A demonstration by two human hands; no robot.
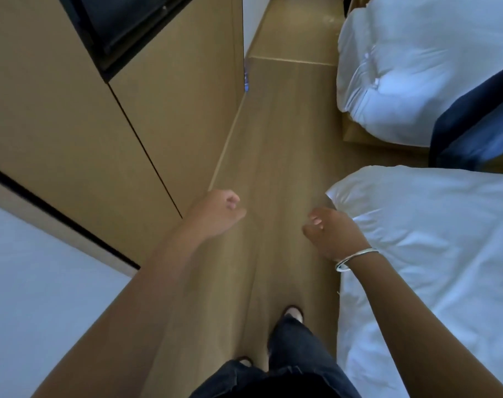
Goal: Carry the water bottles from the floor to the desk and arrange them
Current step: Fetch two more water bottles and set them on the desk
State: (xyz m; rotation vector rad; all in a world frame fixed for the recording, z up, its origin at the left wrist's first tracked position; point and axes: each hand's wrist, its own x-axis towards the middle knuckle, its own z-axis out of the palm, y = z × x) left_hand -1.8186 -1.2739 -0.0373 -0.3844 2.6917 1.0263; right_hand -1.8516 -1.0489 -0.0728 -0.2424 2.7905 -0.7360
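My left hand (218, 212) hangs in front of me over the wooden floor (276, 156), fingers loosely curled, holding nothing. My right hand (330, 234), with a silver bangle on its wrist, is beside the corner of a white bed, fingers also loosely curled and empty. A small blue-and-white sliver, perhaps a bottle label (246, 79), peeks out from behind the far edge of the wooden cabinet. No whole water bottle and no desk are in view.
A tall wooden cabinet (101, 133) with a dark screen (121, 21) lines the left side. Two white beds (434, 254) (416, 67) stand on the right, a dark blue cloth (474, 122) between them. A narrow aisle of floor runs ahead. My legs and feet (293, 314) show below.
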